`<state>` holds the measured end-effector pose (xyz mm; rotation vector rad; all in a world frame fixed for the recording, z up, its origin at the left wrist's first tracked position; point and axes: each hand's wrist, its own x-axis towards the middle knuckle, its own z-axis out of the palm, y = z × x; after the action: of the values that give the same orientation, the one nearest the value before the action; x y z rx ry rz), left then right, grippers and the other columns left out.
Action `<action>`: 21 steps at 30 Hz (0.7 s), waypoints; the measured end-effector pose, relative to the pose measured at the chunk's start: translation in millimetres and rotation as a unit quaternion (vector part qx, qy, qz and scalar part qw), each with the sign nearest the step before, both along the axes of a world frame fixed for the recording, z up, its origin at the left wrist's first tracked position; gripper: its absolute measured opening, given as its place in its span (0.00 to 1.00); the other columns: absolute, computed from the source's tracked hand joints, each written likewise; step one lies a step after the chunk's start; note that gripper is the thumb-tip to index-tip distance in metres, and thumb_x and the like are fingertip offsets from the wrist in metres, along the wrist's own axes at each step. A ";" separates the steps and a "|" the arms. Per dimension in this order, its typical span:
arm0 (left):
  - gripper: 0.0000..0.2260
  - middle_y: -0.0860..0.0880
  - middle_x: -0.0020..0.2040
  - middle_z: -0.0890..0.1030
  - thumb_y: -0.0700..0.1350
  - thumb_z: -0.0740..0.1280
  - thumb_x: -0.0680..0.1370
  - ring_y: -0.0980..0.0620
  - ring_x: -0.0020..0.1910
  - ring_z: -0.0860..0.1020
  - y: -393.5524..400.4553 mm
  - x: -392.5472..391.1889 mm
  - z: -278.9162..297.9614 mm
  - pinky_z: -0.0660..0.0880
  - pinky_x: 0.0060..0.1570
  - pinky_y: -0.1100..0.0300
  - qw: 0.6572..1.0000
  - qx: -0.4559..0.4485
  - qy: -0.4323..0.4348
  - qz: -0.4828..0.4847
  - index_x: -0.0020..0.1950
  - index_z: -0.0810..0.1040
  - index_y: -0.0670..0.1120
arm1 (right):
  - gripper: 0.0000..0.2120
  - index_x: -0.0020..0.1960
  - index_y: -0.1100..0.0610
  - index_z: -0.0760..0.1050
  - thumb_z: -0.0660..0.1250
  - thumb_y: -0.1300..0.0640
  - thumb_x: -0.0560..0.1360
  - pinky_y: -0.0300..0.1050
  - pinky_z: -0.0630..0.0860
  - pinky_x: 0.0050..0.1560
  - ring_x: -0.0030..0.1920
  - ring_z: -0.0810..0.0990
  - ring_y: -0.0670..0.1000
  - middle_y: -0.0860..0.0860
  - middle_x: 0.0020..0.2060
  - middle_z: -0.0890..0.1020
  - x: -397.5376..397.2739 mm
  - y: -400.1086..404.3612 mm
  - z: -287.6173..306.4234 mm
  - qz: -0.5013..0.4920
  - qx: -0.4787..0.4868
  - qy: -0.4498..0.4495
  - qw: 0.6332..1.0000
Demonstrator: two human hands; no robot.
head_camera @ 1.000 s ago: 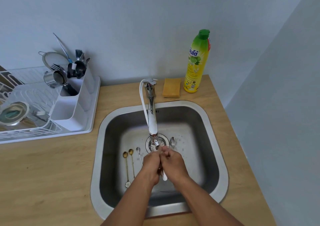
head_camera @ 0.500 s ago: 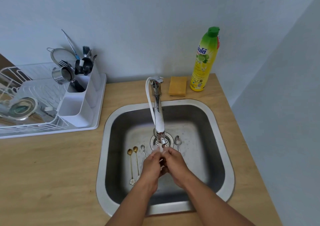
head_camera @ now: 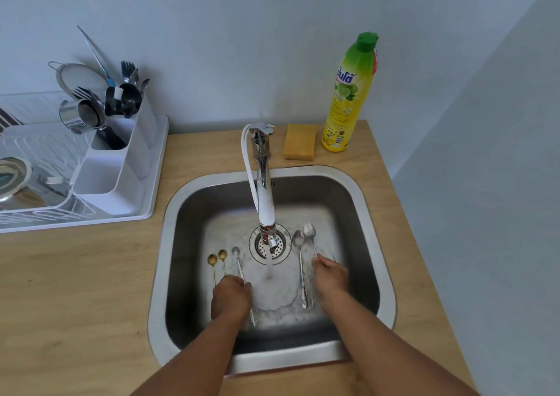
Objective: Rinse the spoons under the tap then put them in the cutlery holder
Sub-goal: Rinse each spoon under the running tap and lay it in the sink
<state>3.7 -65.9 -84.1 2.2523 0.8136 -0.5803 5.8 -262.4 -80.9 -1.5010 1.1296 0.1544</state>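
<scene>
Both hands have parted from under the tap (head_camera: 266,195). My right hand (head_camera: 330,277) pinches a silver spoon (head_camera: 309,231) at three o'clock; left hand (head_camera: 231,297) closes around another spoon (head_camera: 235,250) at nine. Rinsing continues; next, lift one into the stream, then carry to the cutlery holder (head_camera: 112,177).

Wooden counter (head_camera: 75,289) under a pale blue-grey wall (head_camera: 242,32). Yellow sponge (head_camera: 300,145) lies flat behind the basin, next to a tall yellow dish-soap bottle (head_camera: 348,98) w/ green cap, upright, just right of the sponge. Far left: white dish rack (head_camera: 45,153) on a white drip tray (head_camera: 157,159). In the rack: a metal cup (head_camera: 80,116) lying on its side, a mesh strainer (head_camera: 75,77) leaning at the back, a round lid (head_camera: 13,174) at the left edge.
</scene>
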 end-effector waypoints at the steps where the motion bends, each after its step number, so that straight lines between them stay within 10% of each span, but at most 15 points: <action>1: 0.05 0.44 0.53 0.86 0.49 0.71 0.79 0.43 0.49 0.81 0.1 0.8 -2.5 0.73 0.48 0.57 1.000 0.009 0.002 -0.013 0.48 0.84 0.49 | 0.14 0.64 0.61 0.83 0.71 0.59 0.80 0.39 0.73 0.64 0.63 0.83 0.55 0.54 0.63 0.85 -0.9 -2.2 -3.1 -0.006 -0.003 0.008 1.000; 8: 0.11 0.43 0.51 0.86 0.53 0.72 0.78 0.42 0.46 0.82 0.8 2.4 -12.8 0.77 0.47 0.55 1.000 0.016 0.019 0.008 0.51 0.86 0.46 | 0.15 0.65 0.60 0.83 0.69 0.59 0.80 0.50 0.77 0.68 0.63 0.83 0.59 0.56 0.63 0.85 -6.0 -0.5 -14.6 0.020 -0.027 0.042 0.999; 14: 0.09 0.47 0.43 0.80 0.50 0.67 0.78 0.45 0.42 0.81 -2.0 7.5 -10.5 0.81 0.44 0.54 0.998 0.025 0.050 -0.039 0.40 0.75 0.48 | 0.06 0.41 0.53 0.76 0.72 0.56 0.74 0.42 0.77 0.47 0.50 0.83 0.58 0.54 0.45 0.85 -5.1 -2.2 -13.0 0.189 -0.153 0.119 0.963; 21: 0.08 0.46 0.42 0.81 0.48 0.66 0.79 0.48 0.39 0.79 7.9 6.4 -7.9 0.71 0.34 0.58 0.994 0.001 0.060 -0.090 0.45 0.79 0.45 | 0.07 0.48 0.51 0.76 0.66 0.48 0.77 0.45 0.75 0.45 0.51 0.82 0.57 0.52 0.51 0.84 -3.0 -11.0 -9.7 0.346 -0.238 0.156 0.894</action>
<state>10.1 -58.1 -92.0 2.3257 0.6736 -0.8058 2.8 -273.3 -90.7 -2.3502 0.8540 0.6659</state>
